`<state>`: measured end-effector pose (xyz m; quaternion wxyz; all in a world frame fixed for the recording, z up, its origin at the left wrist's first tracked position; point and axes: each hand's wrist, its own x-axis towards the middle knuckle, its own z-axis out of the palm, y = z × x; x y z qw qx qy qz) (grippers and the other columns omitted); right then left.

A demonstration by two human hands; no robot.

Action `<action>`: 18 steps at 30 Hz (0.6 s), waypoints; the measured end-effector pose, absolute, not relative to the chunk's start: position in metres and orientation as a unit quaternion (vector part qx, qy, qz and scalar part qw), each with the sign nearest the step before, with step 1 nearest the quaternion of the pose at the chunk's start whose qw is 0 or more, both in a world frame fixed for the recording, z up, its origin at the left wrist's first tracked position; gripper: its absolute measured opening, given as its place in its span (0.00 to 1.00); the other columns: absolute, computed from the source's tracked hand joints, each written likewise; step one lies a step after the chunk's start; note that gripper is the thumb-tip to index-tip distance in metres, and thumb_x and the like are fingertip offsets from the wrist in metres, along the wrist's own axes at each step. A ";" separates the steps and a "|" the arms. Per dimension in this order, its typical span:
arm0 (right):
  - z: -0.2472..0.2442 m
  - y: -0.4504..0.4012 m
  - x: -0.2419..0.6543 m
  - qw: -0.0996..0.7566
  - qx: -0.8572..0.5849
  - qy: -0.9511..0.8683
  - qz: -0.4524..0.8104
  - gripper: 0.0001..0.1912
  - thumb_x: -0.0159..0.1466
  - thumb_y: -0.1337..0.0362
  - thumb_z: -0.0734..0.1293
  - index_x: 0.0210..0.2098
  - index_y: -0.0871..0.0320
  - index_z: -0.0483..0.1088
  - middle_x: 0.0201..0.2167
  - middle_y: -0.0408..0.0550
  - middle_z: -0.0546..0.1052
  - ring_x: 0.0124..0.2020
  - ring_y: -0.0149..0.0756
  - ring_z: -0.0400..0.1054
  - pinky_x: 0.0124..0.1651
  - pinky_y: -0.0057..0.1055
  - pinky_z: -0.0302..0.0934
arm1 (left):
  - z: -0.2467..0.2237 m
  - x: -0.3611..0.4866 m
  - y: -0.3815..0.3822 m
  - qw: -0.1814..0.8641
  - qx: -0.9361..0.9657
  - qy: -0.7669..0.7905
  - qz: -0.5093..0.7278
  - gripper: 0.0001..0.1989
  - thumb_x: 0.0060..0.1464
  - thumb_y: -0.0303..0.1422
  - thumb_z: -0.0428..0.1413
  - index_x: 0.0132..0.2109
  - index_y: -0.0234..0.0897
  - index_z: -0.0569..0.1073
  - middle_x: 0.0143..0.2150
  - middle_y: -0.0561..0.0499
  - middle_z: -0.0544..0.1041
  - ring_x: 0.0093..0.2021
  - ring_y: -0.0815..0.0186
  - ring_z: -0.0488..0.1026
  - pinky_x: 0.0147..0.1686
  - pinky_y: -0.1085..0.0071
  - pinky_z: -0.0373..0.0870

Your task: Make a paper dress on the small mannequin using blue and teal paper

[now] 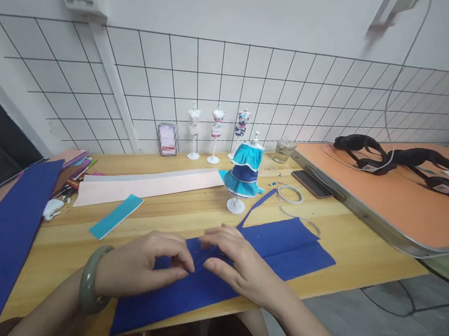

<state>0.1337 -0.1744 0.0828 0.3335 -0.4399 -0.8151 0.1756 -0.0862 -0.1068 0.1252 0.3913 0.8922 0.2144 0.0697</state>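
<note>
A dark blue sheet (190, 301), perhaps paper or cloth, lies along the front of the wooden table with a crease across its right part. Over its left part is my left hand (141, 264), with a green bangle on the wrist; thumb and index fingertip meet in a pinch, and anything between them is too small to make out. My right hand (236, 263) rests over the middle of the sheet, fingers stretched and thumb apart, slightly blurred. Behind the sheet stands a small white dress form (236, 205) wearing a tiered turquoise and blue dress (244, 172). A narrow blue strip (258, 206) lies beside it.
A long pale pink strip (151, 187) and a turquoise piece (116, 216) lie on the left. Several small mannequins (216, 128) line the wall. A tape roll (290, 194), dark phone (312, 184) and glass (283, 151) sit right, near an orange table (402, 197).
</note>
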 end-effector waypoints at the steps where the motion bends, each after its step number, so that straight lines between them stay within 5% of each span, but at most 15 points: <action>1: 0.088 -0.174 0.133 0.321 -0.423 -0.823 0.202 0.12 0.66 0.58 0.60 0.43 0.55 0.70 0.38 0.47 0.77 0.42 0.35 0.68 0.50 0.33 0.59 | 0.128 -0.088 -0.111 0.389 0.892 0.221 0.072 0.07 0.55 0.34 0.52 0.36 0.42 0.75 0.32 0.52 0.75 0.33 0.69 0.71 0.36 0.74 0.66; 7: 0.095 -0.190 0.155 0.279 -0.437 -0.822 0.237 0.17 0.66 0.55 0.60 0.28 0.58 0.71 0.25 0.44 0.73 0.30 0.31 0.66 0.38 0.28 0.58 | 0.128 -0.114 -0.122 0.369 0.871 0.308 0.096 0.08 0.57 0.35 0.51 0.35 0.39 0.73 0.32 0.51 0.73 0.30 0.71 0.69 0.34 0.73 0.67; 18: 0.087 -0.291 0.232 0.120 -0.607 -0.719 0.317 0.18 0.64 0.50 0.58 0.27 0.54 0.68 0.26 0.42 0.73 0.28 0.31 0.66 0.32 0.24 0.59 | 0.093 -0.124 -0.127 0.359 0.840 0.399 0.076 0.11 0.56 0.37 0.50 0.37 0.35 0.73 0.32 0.51 0.73 0.31 0.71 0.68 0.34 0.74 0.66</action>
